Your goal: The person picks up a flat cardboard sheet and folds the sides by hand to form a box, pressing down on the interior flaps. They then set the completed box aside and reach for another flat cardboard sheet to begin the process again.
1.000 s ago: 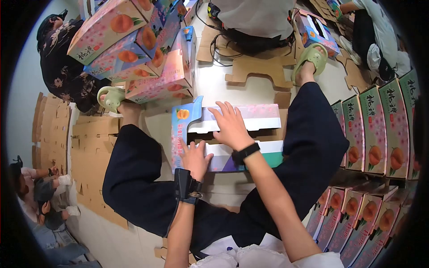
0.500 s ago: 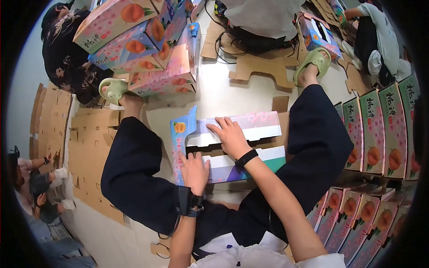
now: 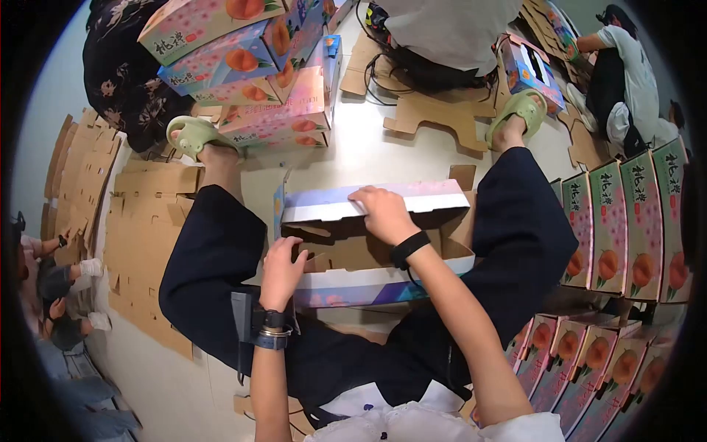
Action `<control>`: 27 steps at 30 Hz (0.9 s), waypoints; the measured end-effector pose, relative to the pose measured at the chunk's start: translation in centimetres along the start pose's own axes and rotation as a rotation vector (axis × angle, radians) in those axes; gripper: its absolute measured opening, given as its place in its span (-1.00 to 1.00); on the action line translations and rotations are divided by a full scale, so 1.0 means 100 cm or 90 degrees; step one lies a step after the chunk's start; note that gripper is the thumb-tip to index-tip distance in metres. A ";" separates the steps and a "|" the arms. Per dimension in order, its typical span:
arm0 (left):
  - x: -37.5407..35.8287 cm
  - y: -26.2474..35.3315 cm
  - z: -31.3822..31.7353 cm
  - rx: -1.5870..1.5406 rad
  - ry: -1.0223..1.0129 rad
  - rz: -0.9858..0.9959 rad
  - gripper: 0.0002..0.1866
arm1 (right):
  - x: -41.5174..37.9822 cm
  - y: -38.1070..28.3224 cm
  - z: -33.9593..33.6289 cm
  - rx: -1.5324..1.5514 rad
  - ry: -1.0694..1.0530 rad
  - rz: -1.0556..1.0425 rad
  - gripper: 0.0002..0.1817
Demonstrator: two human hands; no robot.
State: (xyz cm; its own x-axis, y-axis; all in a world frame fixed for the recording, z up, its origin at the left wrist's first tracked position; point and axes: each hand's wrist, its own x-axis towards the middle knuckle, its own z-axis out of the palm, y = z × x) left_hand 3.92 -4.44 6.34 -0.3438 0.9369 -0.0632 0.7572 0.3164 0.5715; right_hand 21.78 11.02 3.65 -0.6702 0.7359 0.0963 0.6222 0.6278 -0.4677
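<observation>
An open cardboard box [image 3: 346,288] lies lengthwise on the floor between the person's legs, its brown inside facing up. The far side wall is pale purple and white; the near one is white along the top and coloured below. My left hand [image 3: 282,271] is at the left end of the box, fingers curled over the end wall and thumb on the inner side. With its fingers over the edge of the far wall, my right hand [image 3: 384,215] grips the box near the middle. The right end stands partly folded up.
Stacked peach-printed boxes [image 3: 276,110] stand at the upper left, and rows of boxes [image 3: 608,228] at the right. Flat cardboard [image 3: 147,258] lies at the left, with cut pieces [image 3: 434,118] ahead. Other people sit at the left, top and upper right.
The box's long sides have spread apart, showing its inside. The printed left end panel has tipped up out of view. My left hand has moved left; my right hand shifted slightly.
</observation>
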 end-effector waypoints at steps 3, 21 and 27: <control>0.006 -0.005 -0.009 -0.073 -0.018 -0.036 -0.75 | 0.012 0.008 -0.008 0.041 0.072 -0.008 -0.78; 0.054 0.063 0.076 0.185 -0.129 0.098 -0.60 | 0.036 0.055 0.036 0.078 0.113 0.093 -0.69; 0.103 -0.009 0.089 0.337 -0.023 0.209 -0.34 | 0.020 0.097 0.046 -0.025 0.138 0.222 -0.31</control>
State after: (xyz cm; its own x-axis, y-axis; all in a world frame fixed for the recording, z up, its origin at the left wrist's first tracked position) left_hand 4.66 6.23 -2.08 -0.0341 0.9993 0.0146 0.9960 0.0328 0.0828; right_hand 24.62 17.47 -4.74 -0.3183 0.9400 0.1228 0.8150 0.3375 -0.4710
